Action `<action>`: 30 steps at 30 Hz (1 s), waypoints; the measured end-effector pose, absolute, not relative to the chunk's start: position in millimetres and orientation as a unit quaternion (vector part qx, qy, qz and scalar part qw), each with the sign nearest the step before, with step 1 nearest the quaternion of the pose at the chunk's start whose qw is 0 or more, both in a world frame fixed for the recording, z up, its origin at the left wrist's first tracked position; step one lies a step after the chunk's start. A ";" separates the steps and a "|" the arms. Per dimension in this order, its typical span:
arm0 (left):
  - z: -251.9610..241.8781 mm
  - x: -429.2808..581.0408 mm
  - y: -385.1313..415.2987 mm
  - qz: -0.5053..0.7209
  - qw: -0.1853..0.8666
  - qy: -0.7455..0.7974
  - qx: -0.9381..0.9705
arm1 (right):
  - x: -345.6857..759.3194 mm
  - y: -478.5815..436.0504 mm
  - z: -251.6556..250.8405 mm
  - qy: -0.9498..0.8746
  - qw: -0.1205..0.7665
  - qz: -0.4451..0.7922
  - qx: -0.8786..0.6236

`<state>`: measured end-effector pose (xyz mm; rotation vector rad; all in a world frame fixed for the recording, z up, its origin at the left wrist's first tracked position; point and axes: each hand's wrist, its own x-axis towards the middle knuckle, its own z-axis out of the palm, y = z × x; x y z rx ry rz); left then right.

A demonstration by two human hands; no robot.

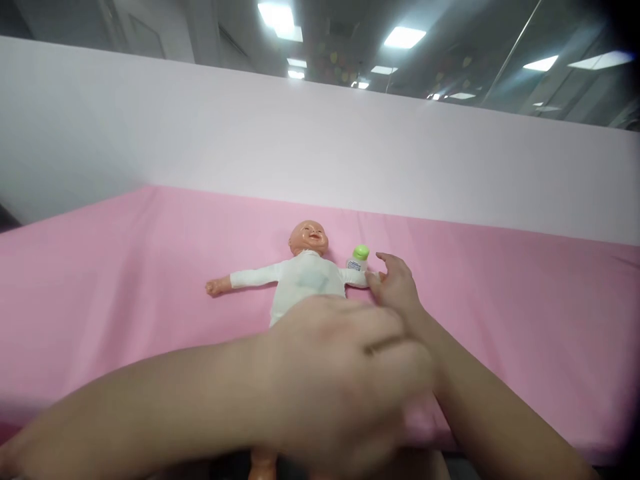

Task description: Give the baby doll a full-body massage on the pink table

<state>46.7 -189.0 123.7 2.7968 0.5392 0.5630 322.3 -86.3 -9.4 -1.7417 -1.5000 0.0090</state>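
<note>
Both forearms (pixel 150 400) are showing bare. The left hand (pixel 345 380) is appearing large and blurred, wearing what looks like a thin ring (pixel 385 345) on one finger, while the right hand (pixel 397 288) is showing sharper and bare.

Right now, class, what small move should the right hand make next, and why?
Probably close the right hand around the green-capped bottle: its open fingers lie just beside it, while the left hand covers the lower body of the doll.

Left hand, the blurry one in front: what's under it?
The doll, lying face up on the pink table. Its head, chest and arms show beyond the left hand; the belly and legs are covered, so whether the hand touches them cannot be told.
</note>
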 end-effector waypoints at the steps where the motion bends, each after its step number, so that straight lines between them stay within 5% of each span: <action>1: 125.4 49.4 -170.5 0.193 0.110 0.171 0.960 | 315.5 -89.0 -9.0 -0.618 0.419 -0.017 -0.665; 6: 80.4 21.1 -81.2 0.161 0.001 0.417 0.894 | 267.8 -112.0 1.9 -0.768 0.453 -0.042 -0.451; 11: 38.8 -11.4 -45.0 0.114 0.052 0.512 0.850 | 227.2 -122.8 2.2 -0.854 0.439 -0.029 -0.278; 21: 19.9 -27.9 -28.5 0.108 0.160 0.509 0.839 | 234.9 -141.6 0.6 -0.931 0.329 -0.003 -0.157; 30: -0.8 -69.7 25.4 0.078 0.114 0.623 0.770 | 223.5 -171.7 7.0 -0.968 0.221 -0.047 -0.109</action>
